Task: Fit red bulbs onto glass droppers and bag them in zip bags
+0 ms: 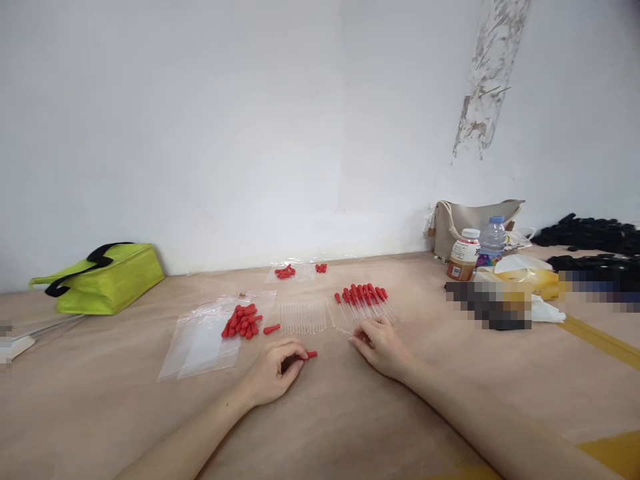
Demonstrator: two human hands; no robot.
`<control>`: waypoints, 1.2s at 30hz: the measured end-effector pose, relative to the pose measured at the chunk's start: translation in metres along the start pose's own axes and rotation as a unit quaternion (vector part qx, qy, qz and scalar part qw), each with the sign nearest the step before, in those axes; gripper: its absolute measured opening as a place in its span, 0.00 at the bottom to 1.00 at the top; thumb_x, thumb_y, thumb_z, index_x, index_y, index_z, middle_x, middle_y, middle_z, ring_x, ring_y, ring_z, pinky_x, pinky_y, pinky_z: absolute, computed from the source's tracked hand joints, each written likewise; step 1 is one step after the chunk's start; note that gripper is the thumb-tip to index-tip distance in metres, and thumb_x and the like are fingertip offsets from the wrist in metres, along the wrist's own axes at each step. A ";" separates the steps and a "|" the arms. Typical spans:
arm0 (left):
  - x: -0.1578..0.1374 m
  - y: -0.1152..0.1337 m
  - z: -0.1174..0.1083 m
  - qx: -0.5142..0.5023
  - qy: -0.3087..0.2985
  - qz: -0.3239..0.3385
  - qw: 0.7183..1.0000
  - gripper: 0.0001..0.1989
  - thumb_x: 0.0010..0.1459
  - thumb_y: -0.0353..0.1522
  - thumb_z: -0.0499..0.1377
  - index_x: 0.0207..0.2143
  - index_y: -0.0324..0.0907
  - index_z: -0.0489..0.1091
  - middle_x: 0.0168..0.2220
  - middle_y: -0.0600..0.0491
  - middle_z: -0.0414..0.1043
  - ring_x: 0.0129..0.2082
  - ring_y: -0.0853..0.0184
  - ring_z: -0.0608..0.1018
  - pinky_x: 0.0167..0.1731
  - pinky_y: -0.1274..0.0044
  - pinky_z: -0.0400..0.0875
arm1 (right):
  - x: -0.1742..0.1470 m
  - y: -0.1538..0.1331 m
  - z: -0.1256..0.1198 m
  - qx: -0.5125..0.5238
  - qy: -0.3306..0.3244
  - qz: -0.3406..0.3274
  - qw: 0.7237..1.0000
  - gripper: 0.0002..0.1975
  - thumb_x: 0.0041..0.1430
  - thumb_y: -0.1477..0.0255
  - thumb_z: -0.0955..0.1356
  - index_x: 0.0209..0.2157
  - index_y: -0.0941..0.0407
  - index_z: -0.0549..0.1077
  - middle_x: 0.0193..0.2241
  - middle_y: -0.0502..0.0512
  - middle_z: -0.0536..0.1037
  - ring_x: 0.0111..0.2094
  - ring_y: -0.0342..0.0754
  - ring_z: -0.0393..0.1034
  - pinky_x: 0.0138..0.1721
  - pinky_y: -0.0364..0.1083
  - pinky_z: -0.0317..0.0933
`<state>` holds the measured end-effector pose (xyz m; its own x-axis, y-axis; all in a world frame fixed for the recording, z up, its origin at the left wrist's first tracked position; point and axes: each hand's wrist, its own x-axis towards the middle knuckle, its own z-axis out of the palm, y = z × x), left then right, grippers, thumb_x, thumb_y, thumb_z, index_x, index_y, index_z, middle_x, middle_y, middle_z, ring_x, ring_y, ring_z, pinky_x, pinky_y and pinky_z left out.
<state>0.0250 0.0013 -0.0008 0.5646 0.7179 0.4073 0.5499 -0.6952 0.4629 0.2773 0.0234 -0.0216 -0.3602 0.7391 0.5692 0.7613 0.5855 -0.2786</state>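
Note:
Between the thumb and fingers of my left hand [278, 371] is a red rubber dropper bulb [312, 355], its narrow end sticking out to the right. My right hand [384, 348] pinches a thin glass dropper tube [342, 331], which points left. A row of clear glass tubes [303, 317] lies beyond and between my hands. One loose bulb [271, 329] rests left of that row, near a pile of red bulbs [242, 321] on clear plastic bags [203, 343]. Just past my right hand, several droppers with red bulbs fitted [364, 295] lie side by side.
Near the wall lies a clear bag with red-bulbed droppers [286, 272]. A lime-green bag [113, 280] stands at far left. On the right are a brown drink bottle [464, 255], a clear bottle [493, 240], a beige bag [450, 227] and black items [590, 233].

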 end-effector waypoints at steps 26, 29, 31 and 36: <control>0.004 0.012 0.013 -0.066 0.017 -0.057 0.996 0.10 0.60 0.32 0.49 0.33 0.41 0.69 0.30 0.54 0.68 0.31 0.69 0.70 0.32 0.79 0.64 | 0.001 -0.029 0.005 0.093 -0.058 -0.109 0.988 0.11 0.59 0.70 0.59 0.35 0.53 0.72 0.28 0.51 0.74 0.30 0.41 0.64 0.39 0.45 0.45; 0.003 0.015 0.013 -0.049 0.008 -0.043 0.998 0.10 0.60 0.32 0.49 0.32 0.41 0.70 0.28 0.54 0.67 0.29 0.70 0.70 0.31 0.79 0.63 | 0.003 -0.026 0.005 0.089 -0.067 -0.119 0.987 0.11 0.59 0.70 0.59 0.37 0.51 0.72 0.29 0.51 0.74 0.31 0.41 0.64 0.39 0.46 0.44; 0.003 0.016 0.013 -0.029 0.005 -0.035 0.999 0.11 0.60 0.32 0.50 0.31 0.42 0.71 0.28 0.54 0.68 0.29 0.69 0.70 0.31 0.79 0.63 | 0.004 -0.026 0.005 0.074 -0.061 -0.126 0.987 0.11 0.59 0.70 0.59 0.37 0.50 0.72 0.29 0.50 0.73 0.30 0.41 0.64 0.39 0.46 0.43; 0.000 0.016 0.016 0.046 0.012 -0.010 0.999 0.11 0.60 0.33 0.50 0.30 0.41 0.70 0.27 0.54 0.67 0.29 0.68 0.69 0.33 0.77 0.63 | 0.000 -0.033 0.008 0.017 -0.045 -0.139 0.989 0.11 0.58 0.72 0.59 0.29 0.54 0.72 0.25 0.50 0.72 0.26 0.40 0.61 0.35 0.46 0.43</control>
<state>0.0436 -0.0100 -0.0058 0.5394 0.7310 0.4181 0.6158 -0.6810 0.3962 0.2477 0.0063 -0.0187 -0.5998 0.5741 0.5573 0.6081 0.7798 -0.1488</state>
